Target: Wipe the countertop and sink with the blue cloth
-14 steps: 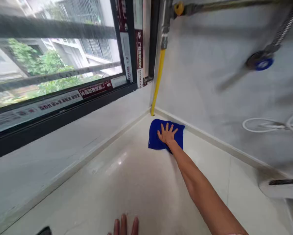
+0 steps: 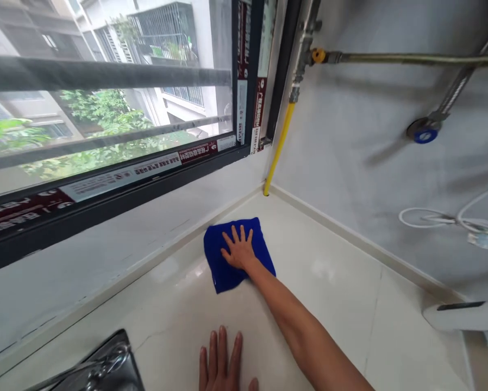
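Note:
A folded blue cloth (image 2: 219,260) lies on the white countertop (image 2: 325,304), a little out from the corner. My right hand (image 2: 239,248) presses flat on top of it, fingers spread, arm stretched forward. My left hand (image 2: 223,363) rests flat on the countertop at the bottom edge of view, fingers apart, holding nothing.
A yellow gas pipe (image 2: 279,149) rises from the corner to a metal pipe (image 2: 399,57) along the grey wall. A blue valve (image 2: 423,132) and white cables (image 2: 443,220) are on the wall. A window (image 2: 105,108) is at the left, a steel sink edge (image 2: 97,364) at bottom left, a white appliance (image 2: 464,316) at right.
My right hand has slid the blue cloth out of the corner, toward me and to the left. My left hand shows more fully, and the sink edge has come into view.

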A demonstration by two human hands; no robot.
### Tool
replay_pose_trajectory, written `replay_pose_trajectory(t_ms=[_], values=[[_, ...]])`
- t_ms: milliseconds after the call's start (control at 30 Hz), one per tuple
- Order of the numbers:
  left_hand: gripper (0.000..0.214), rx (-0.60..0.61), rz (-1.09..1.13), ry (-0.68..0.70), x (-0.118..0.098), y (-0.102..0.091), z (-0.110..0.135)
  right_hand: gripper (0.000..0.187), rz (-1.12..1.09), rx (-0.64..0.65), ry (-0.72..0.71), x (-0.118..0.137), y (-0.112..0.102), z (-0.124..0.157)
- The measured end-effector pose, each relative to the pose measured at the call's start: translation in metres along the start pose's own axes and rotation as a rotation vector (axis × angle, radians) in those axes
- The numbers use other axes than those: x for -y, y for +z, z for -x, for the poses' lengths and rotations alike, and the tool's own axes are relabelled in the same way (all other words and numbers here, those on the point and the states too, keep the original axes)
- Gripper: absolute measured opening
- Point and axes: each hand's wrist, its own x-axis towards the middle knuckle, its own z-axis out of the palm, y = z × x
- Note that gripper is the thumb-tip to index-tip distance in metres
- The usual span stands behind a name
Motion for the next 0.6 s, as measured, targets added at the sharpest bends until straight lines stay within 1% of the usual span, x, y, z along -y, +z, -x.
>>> replay_pose_trajectory(t_ms=[100, 167, 267, 333, 400, 500, 567, 600], values=[[0.081, -0.079, -0.017, 0.043, 0.002, -0.002, 0.000, 0.069, -0.015, 0.004, -0.097, 0.033, 0.008, 0.031], [0.072, -0.140, 0.024, 0.096, 0.005, -0.003, 0.003, 0.068, -0.027, 0.017, -0.154, 0.048, 0.011, 0.057], [0.056, -0.278, 0.294, 0.131, 0.011, -0.004, 0.010, 0.066, -0.056, 0.038, -0.246, 0.058, 0.016, 0.099], [0.046, -0.385, 0.446, 0.111, 0.015, -0.008, 0.021, 0.066, -0.065, 0.044, -0.289, 0.059, 0.022, 0.128], [0.036, -0.443, 0.485, 0.067, 0.019, -0.015, 0.040, 0.067, -0.070, 0.055, -0.314, 0.059, 0.028, 0.160], [0.030, -0.410, 0.491, -0.070, 0.029, -0.026, 0.082, 0.068, -0.091, 0.076, -0.366, 0.059, 0.036, 0.213], [0.032, -0.393, 0.476, -0.189, 0.037, -0.026, 0.111, 0.070, -0.106, 0.088, -0.412, 0.058, 0.037, 0.251], [0.033, -0.391, 0.463, -0.237, 0.042, -0.024, 0.124, 0.071, -0.111, 0.093, -0.432, 0.056, 0.037, 0.269]])
